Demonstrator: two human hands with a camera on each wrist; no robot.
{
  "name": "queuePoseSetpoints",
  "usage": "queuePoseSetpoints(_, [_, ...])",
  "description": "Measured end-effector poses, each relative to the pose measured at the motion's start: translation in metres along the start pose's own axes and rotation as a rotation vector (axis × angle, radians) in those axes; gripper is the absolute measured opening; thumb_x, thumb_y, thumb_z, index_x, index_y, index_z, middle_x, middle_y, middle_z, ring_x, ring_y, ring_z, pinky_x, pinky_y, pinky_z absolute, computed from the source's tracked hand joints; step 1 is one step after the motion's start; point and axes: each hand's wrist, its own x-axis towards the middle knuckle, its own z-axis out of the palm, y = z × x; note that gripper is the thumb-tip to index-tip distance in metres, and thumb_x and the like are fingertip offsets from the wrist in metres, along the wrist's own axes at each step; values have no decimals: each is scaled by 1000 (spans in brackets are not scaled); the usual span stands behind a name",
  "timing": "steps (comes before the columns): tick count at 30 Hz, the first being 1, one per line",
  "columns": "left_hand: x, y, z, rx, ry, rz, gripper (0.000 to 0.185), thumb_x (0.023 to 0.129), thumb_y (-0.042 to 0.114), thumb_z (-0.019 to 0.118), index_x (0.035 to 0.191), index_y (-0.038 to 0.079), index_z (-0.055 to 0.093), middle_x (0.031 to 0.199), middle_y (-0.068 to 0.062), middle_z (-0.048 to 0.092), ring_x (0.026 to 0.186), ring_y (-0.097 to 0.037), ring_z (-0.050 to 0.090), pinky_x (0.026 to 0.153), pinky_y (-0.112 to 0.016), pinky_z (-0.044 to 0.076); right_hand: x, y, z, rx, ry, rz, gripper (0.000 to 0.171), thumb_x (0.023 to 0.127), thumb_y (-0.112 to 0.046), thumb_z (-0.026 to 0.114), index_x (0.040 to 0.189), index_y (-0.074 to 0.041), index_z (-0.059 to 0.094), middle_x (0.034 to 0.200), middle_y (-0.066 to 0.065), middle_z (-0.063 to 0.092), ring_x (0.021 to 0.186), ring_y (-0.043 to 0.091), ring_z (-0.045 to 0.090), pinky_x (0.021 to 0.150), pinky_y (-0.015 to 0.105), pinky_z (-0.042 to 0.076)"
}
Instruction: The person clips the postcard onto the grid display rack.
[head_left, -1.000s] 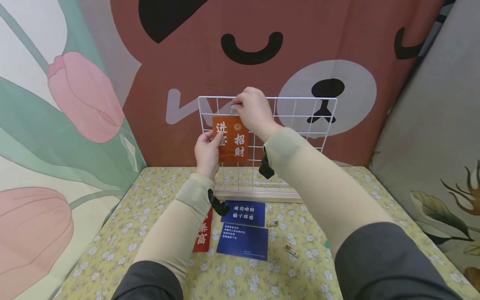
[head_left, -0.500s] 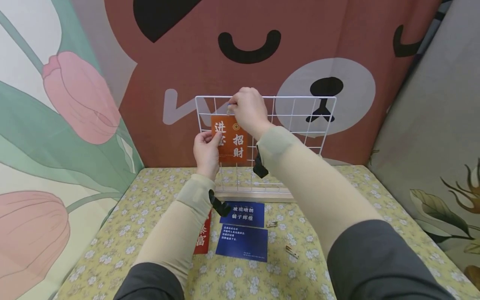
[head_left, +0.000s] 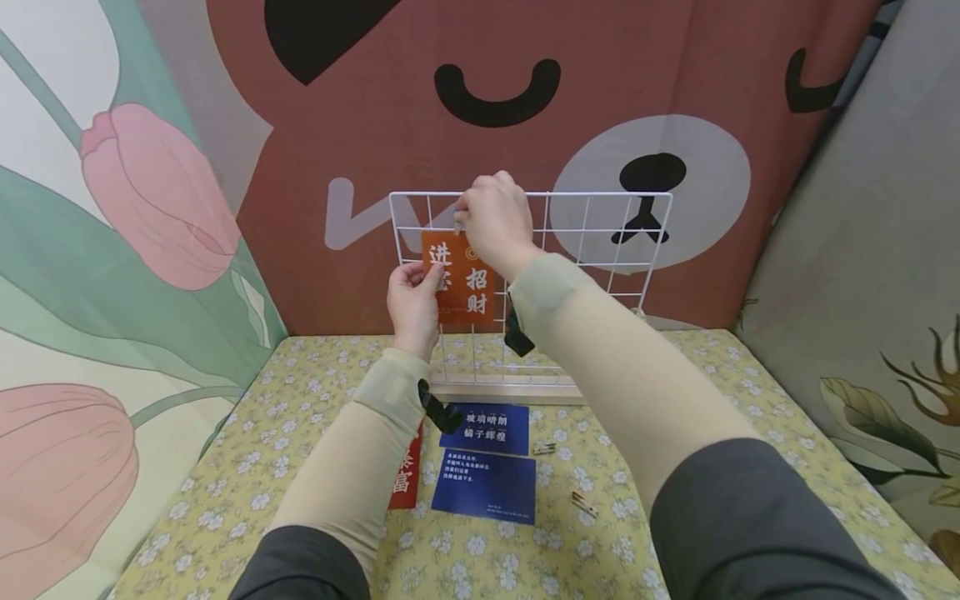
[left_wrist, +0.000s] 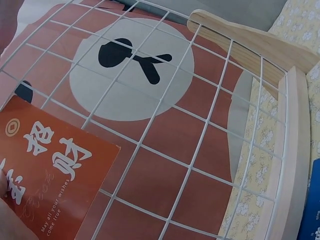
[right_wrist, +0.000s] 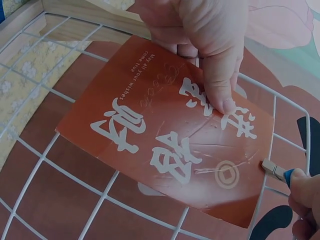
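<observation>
A white wire grid panel [head_left: 600,242] stands upright in a wooden base [head_left: 510,390] at the back of the table. An orange card [head_left: 468,292] with white characters lies flat against the panel's upper left part. My left hand [head_left: 427,273] pinches the card's left edge, its thumb pressing on the card face [right_wrist: 165,135]. My right hand [head_left: 462,213] is at the card's top edge by the top wire and pinches a small wooden clip [right_wrist: 274,169] with a blue tip. The left wrist view shows the card [left_wrist: 50,175], the grid panel [left_wrist: 195,150] and the wooden base [left_wrist: 295,150].
On the yellow floral tablecloth [head_left: 675,417] in front of the base lie two dark blue cards [head_left: 486,427] [head_left: 484,485] and a red card [head_left: 405,479], partly under my left forearm. Two loose wooden clips [head_left: 543,447] [head_left: 583,502] lie to their right. Printed cloth backdrops surround the table.
Hardly anything differs. Both hands stay on the card and the clip at the grid, and the right hand has edged slightly left and up.
</observation>
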Motion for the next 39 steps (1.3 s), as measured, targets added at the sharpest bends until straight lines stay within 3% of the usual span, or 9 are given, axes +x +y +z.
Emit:
queuePoseSetpoints(13, [-2,0,0,-9,2,1,24,88,19,72,100,7,56,91,-2,53,83,-14,54,71,-26,51,-3,-3,1,-110,-5,-48,24,97,-33,57,102,-18,75,96,-1,56,97,20,43,85,32,39])
queuePoseSetpoints(22, [-4,2,-7,55,-4,-8,30,88,26,72,106,8,56,101,-5,53,93,-17,52,78,-28,50,-7,-1,8,-166,-24,-39,35,97,-36,56,130,-25,63,116,-1,59,103,20,45,86,33,40])
queuePoseSetpoints(31, [-8,3,-13,77,-4,1,29,90,22,70,111,6,58,106,-6,55,96,-19,53,82,-28,50,-18,7,16,-30,37,-70,39,97,-36,55,135,-27,57,120,0,60,113,22,47,89,36,42])
queuePoseSetpoints(39, [-10,1,-19,89,-26,42,31,92,19,67,117,3,57,111,-9,53,98,-20,51,81,-27,47,-29,13,24,21,89,-107,44,96,-32,60,139,-24,54,123,3,58,111,25,49,87,39,43])
